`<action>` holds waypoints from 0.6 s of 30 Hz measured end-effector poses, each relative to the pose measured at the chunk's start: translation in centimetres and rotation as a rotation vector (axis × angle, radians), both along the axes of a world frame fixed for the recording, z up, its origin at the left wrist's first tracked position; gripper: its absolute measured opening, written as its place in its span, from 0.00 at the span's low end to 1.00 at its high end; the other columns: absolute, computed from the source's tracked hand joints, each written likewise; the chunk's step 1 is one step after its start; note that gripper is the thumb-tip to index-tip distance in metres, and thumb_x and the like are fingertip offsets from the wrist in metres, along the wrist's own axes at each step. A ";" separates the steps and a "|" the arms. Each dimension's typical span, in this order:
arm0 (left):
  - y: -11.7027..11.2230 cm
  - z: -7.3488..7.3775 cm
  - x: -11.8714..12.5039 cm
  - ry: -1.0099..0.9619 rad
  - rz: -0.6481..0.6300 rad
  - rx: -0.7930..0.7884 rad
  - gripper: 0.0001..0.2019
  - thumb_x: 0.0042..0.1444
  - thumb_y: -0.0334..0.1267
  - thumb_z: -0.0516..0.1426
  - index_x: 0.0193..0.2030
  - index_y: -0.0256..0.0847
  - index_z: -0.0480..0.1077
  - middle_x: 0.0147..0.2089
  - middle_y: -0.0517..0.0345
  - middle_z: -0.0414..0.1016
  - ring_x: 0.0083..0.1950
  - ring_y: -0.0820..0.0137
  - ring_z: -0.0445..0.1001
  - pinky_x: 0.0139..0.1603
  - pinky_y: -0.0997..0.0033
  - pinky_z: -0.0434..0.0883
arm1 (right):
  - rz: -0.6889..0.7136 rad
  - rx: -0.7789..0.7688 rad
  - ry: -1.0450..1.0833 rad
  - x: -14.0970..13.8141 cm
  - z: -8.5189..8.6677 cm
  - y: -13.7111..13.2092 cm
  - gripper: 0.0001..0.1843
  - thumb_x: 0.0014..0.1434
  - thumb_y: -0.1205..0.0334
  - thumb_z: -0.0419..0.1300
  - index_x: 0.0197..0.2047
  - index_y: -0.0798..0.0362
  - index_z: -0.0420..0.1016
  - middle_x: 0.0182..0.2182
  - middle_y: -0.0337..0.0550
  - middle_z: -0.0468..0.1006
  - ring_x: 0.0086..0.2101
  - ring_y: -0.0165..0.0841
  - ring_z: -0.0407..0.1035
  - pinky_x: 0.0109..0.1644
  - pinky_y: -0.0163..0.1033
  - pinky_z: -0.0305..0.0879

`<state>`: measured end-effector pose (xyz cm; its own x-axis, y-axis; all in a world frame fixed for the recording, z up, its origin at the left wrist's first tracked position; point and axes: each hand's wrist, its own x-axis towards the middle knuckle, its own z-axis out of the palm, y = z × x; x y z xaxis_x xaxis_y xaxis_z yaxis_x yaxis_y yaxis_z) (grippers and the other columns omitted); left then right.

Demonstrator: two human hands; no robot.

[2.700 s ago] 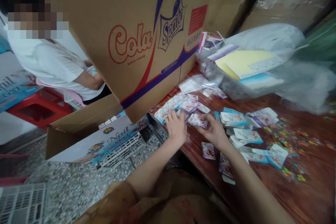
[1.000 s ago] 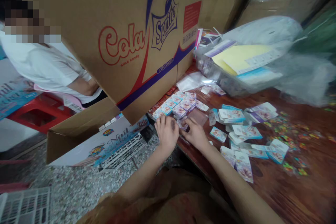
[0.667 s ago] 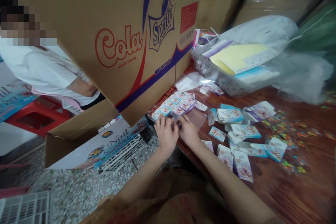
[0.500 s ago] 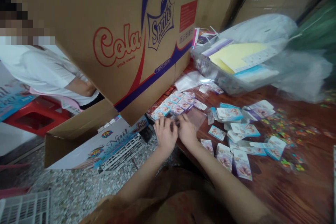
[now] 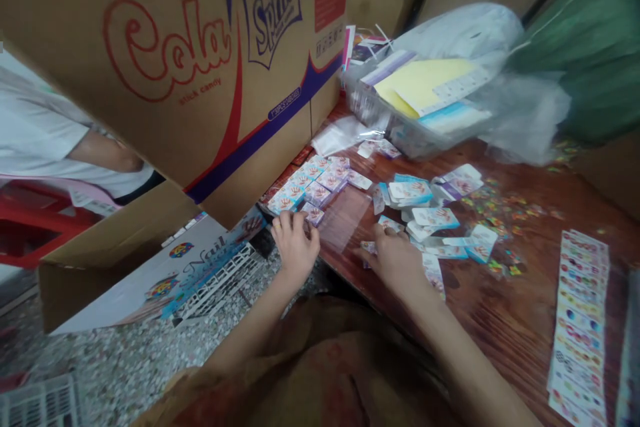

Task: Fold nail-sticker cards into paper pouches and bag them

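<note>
My left hand [image 5: 295, 247] is at the table's near edge, fingers bent and thumb apart, with its fingertips against a small purple-and-white nail box [image 5: 313, 213]. That box lies at the near end of a block of small boxes [image 5: 303, 183], some blue and some purple, each printed with a hand. To the right, my right hand [image 5: 403, 260] reaches down with thumb and forefinger apart around another small box [image 5: 369, 248], partly hidden under the fingers. Beyond it lie several loose open-flapped cartons [image 5: 435, 217]. A flat clear plastic sheet [image 5: 345, 217] lies between the hands.
A large cardboard carton [image 5: 280, 140] rises behind the left hand. A plastic bin [image 5: 370, 100] heaped with cards stands at the back. Colourful small pieces [image 5: 515, 210] are scattered at right, near sticker sheets [image 5: 580, 327]. A person's arm [image 5: 107, 150] shows at far left.
My hands, close together before at the near end of the box block, are now apart. The right hand has moved right to a loose box. The view has turned rightward and down.
</note>
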<state>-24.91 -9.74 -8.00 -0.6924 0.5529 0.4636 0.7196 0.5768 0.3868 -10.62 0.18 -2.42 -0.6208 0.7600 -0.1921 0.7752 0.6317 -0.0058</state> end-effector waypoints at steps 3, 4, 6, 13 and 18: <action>-0.3 -0.1 0.1 0.000 0.016 -0.008 0.07 0.53 0.36 0.56 0.38 0.39 0.71 0.41 0.47 0.68 0.45 0.56 0.64 0.46 0.59 0.62 | 0.050 -0.025 -0.038 1.0 -0.6 -0.8 0.17 0.57 0.59 0.61 0.48 0.58 0.70 0.44 0.55 0.76 0.47 0.48 0.68 0.40 0.41 0.62; -0.4 -0.2 0.1 -0.002 0.019 -0.007 0.06 0.53 0.37 0.56 0.37 0.39 0.71 0.40 0.48 0.68 0.44 0.56 0.64 0.46 0.59 0.62 | 0.065 -0.033 -0.011 0.9 -0.8 -0.8 0.15 0.56 0.61 0.60 0.47 0.58 0.70 0.44 0.55 0.76 0.46 0.47 0.68 0.40 0.41 0.61; -0.6 -0.3 0.2 -0.005 0.025 0.006 0.05 0.55 0.38 0.56 0.34 0.40 0.70 0.39 0.49 0.68 0.44 0.57 0.65 0.46 0.60 0.61 | 0.079 -0.032 0.118 0.4 -1.0 -0.5 0.13 0.55 0.63 0.59 0.44 0.57 0.71 0.41 0.53 0.76 0.43 0.44 0.69 0.40 0.41 0.61; -0.9 -0.5 0.2 -0.023 0.013 0.024 0.05 0.56 0.37 0.56 0.31 0.41 0.69 0.37 0.52 0.70 0.44 0.59 0.65 0.46 0.62 0.61 | 0.334 -0.289 0.669 -5.2 -3.1 1.6 0.10 0.54 0.67 0.61 0.42 0.54 0.73 0.39 0.43 0.74 0.35 0.33 0.70 0.41 0.36 0.65; -1.0 -0.5 0.3 -0.032 0.007 0.021 0.06 0.57 0.38 0.55 0.31 0.41 0.70 0.38 0.52 0.70 0.44 0.60 0.65 0.45 0.62 0.61 | 0.280 -0.227 0.679 -8.9 -5.0 0.3 0.07 0.56 0.69 0.59 0.40 0.57 0.74 0.44 0.50 0.68 0.40 0.35 0.69 0.47 0.40 0.65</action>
